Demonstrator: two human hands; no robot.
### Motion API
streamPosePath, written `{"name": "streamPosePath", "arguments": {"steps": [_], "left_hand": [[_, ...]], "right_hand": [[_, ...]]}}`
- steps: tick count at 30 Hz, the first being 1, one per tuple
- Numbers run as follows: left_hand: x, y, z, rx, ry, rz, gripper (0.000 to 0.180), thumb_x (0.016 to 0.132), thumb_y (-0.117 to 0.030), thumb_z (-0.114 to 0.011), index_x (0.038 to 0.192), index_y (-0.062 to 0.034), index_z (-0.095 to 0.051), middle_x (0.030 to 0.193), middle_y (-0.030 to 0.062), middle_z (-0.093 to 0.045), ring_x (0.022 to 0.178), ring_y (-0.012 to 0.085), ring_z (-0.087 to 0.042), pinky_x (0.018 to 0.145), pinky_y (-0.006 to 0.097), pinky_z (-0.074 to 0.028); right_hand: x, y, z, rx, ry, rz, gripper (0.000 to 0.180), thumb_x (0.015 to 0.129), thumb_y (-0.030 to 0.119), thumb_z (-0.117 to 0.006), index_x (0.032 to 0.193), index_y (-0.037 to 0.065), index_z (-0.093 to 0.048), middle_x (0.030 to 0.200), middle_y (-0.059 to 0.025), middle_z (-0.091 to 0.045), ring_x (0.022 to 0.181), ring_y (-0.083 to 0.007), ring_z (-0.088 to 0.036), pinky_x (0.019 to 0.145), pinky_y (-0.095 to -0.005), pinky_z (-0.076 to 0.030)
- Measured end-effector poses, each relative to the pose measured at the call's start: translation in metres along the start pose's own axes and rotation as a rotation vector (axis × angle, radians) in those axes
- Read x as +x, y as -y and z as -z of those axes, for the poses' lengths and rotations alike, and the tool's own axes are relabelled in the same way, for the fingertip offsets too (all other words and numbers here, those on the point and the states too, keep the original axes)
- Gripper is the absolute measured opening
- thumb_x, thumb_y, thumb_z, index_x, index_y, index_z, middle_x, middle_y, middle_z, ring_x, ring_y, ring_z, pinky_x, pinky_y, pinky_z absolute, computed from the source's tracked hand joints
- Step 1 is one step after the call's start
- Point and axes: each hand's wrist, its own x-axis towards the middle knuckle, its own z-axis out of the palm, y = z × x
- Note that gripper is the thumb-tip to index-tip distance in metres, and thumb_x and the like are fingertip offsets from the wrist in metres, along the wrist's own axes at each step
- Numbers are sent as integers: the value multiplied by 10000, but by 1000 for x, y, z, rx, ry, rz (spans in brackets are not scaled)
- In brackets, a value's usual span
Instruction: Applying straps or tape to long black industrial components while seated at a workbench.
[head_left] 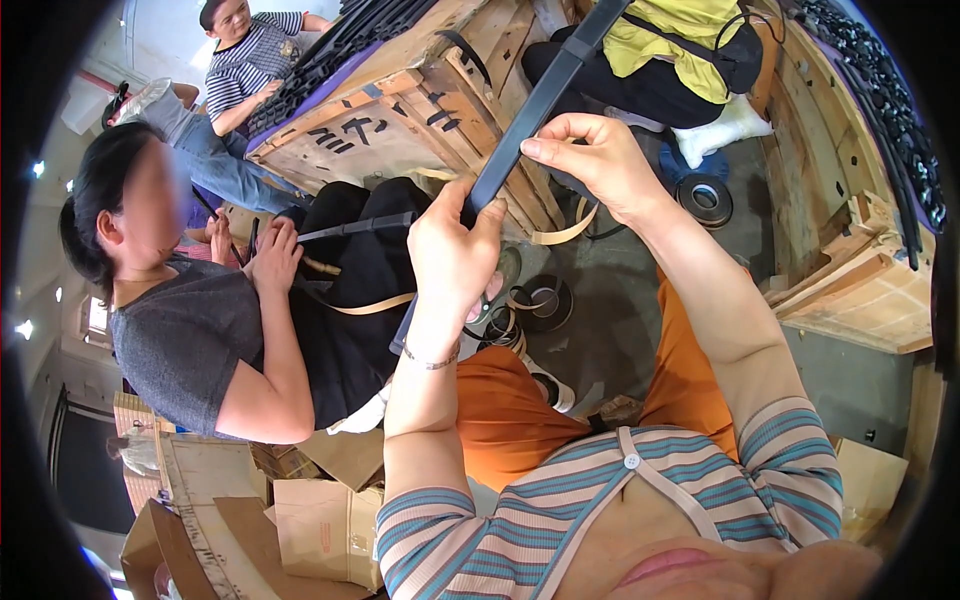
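a long flat black strip (530, 115) is out in front of the person, held up by two bare hands. it slants from low on the left to high on the right, and its top end goes out of view at the upper edge.

the left hand (450, 245) is closed around the lower part of the strip. its thumb is on the right side and its bent fingers are on the left side, with the strip squeezed between them. a thin silver-coloured bracelet (432, 362) sits on that wrist.

the right hand (595, 165) is higher up, at the right edge of the strip. its thumb and first finger come together and pinch that edge. its other fingers are hard to see.

a curved tan band (560, 236) hangs just below the right hand. the person's orange trousers (510, 400) show under the arms. on the floor past the right arm are a round black roll (724, 205) and a puffy white bag (720, 130).

on the left, a co-worker in a dark grey top (190, 330) has a hand (272, 258) on a thin dark grey strip (360, 227). farther off stands a big wooden crate (380, 130) with black marks on its side.
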Motion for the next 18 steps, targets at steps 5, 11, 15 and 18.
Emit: {"name": "streamPosePath", "arguments": {"steps": [5,11,15,18], "left_hand": [[-1,-3,0,-51,50,52,170,755,-126,-645,873,-10,-602,599,121,-573,542,204,-593,542,294,-455],[6,3,12,-487,405,327,172,858,-142,-577,890,27,-580,608,-25,-480,486,40,-388,448,174,-298],[9,6,18,-644,542,320,239,886,-199,-540,904,37,-572,591,-22,-461,477,50,-388,443,181,-301],[13,11,24,-713,574,318,268,890,-218,-528,912,46,-572,589,-10,-473,486,63,-417,455,190,-330]], "right_hand": [[-1,2,1,-59,-33,14,228,749,244,-722,781,26,-664,727,6,-624,660,-22,-532,605,-162,-416],[-4,18,9,-85,53,-45,246,743,232,-730,812,13,-643,728,-8,-610,678,-37,-531,619,-172,-422],[-6,26,15,-137,177,-58,243,745,215,-727,818,3,-633,731,-1,-582,701,-45,-525,647,-186,-425],[-9,33,20,-189,216,-66,222,748,198,-719,812,4,-632,735,1,-584,707,-51,-528,659,-200,-428]]}}
